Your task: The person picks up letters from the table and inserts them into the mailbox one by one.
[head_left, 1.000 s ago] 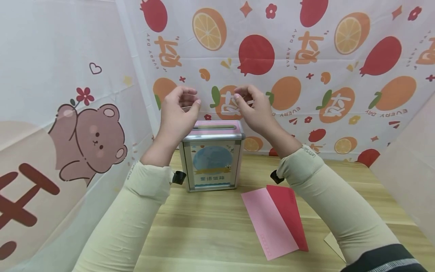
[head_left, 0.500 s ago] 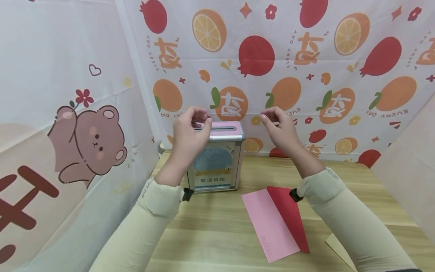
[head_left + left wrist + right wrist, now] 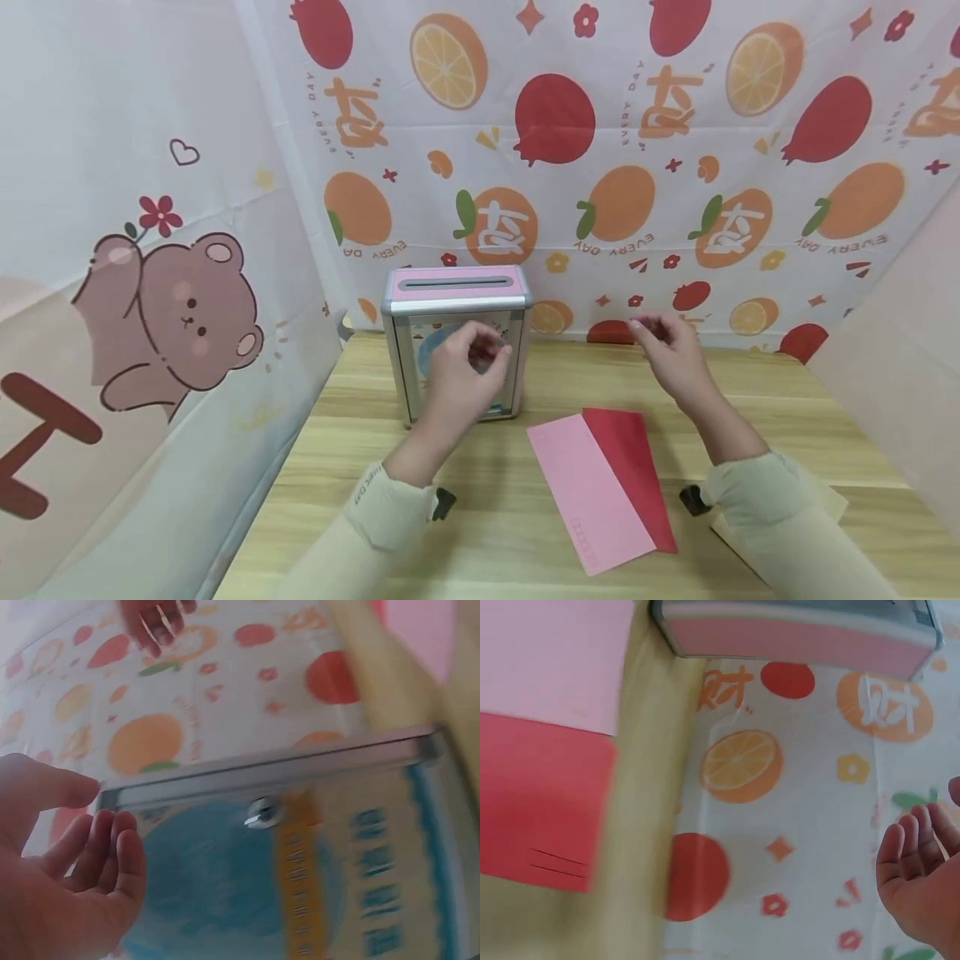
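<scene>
A pink and silver letter box (image 3: 397, 354) with a slot in its top stands at the back of the table. My left hand (image 3: 465, 375) is in front of the box's picture panel, fingers loosely curled and holding nothing. The left wrist view shows a small metal lock (image 3: 264, 813) on that panel. To the right of the box, my right hand (image 3: 671, 358) is raised with relaxed, bent fingers and nothing in it. Below and between the hands, a pink envelope (image 3: 588, 492) lies partly over a red envelope (image 3: 630, 475).
A tan envelope (image 3: 828, 500) lies at the right, mostly hidden under my right sleeve (image 3: 795, 517). A fruit-print cloth (image 3: 558, 208) hangs behind the wooden table (image 3: 330, 467). A cloth with a bear print (image 3: 195, 308) hangs at the left.
Both hands have come down from above the box and moved to the right, ending farther apart. The box's slot, partly covered before, now shows fully. The envelopes have stayed put.
</scene>
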The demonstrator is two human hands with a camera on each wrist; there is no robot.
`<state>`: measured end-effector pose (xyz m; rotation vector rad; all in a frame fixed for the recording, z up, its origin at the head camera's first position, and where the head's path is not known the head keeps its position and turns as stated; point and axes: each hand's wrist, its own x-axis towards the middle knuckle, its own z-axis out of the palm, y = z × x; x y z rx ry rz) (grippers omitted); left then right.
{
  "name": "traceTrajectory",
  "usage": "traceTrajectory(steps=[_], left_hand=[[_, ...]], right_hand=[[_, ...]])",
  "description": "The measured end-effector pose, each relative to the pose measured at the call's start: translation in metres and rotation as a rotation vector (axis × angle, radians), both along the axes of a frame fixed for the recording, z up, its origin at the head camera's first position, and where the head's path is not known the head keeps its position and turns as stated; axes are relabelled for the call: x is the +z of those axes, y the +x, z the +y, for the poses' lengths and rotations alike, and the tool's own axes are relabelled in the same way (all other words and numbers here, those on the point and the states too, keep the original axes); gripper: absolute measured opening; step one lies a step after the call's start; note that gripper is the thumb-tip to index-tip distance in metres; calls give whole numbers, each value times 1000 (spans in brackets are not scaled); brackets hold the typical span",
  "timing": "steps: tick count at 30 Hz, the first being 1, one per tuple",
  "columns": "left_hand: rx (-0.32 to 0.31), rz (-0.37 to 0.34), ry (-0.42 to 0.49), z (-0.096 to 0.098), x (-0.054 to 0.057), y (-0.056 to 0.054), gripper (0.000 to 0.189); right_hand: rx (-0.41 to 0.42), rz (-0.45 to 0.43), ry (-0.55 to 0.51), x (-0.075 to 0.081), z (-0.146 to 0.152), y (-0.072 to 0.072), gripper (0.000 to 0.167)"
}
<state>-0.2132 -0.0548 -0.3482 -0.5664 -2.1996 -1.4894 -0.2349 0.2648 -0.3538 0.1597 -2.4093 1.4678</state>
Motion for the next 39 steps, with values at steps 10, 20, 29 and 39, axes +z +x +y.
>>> traceTrajectory(steps=[10,20,29,39], left_hand=[[-58,-248,-195,3,-66,9,13],[-120,-397,-304,1,-102,19,12],[-152,-551,-305,10,-111,27,29],[-191,-609,-314,28,-117,33,41]], right_hand=[[-94,-235,-10,-51,41,32,50],[-87,-365,52,-84,43,49,44],[-15,-439,87,-101,27,53,37],[51,-492,97,-119,13,55,30]])
